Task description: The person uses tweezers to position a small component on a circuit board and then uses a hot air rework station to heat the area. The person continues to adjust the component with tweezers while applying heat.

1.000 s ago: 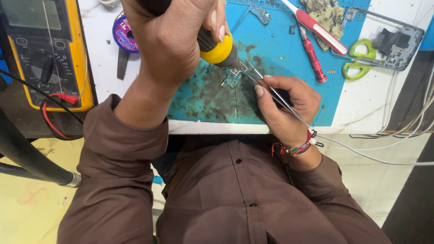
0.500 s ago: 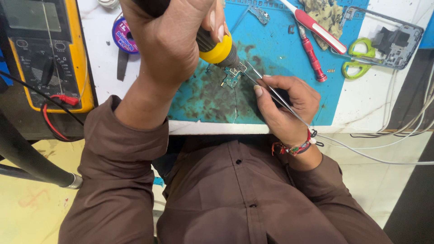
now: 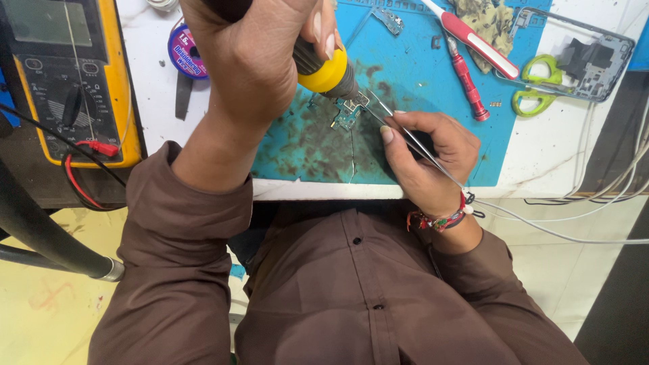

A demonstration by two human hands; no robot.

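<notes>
My left hand (image 3: 260,64) is closed around a soldering iron (image 3: 326,73) with a black grip and yellow collar. Its tip comes down on a small green circuit board (image 3: 348,113) lying on a stained blue work mat (image 3: 419,74). My right hand (image 3: 433,152) rests on the mat just right of the board and pinches a thin silvery wire (image 3: 404,134). The wire's end reaches the board beside the iron's tip. A beaded bracelet is on the right wrist.
A yellow multimeter (image 3: 67,81) with red and black leads sits at the left. A purple spool (image 3: 189,53) lies near it. A red screwdriver (image 3: 466,81), a red-and-white tool (image 3: 473,37), green scissors (image 3: 534,88) and a phone frame (image 3: 595,54) lie at the right. White cables trail off the table's right side.
</notes>
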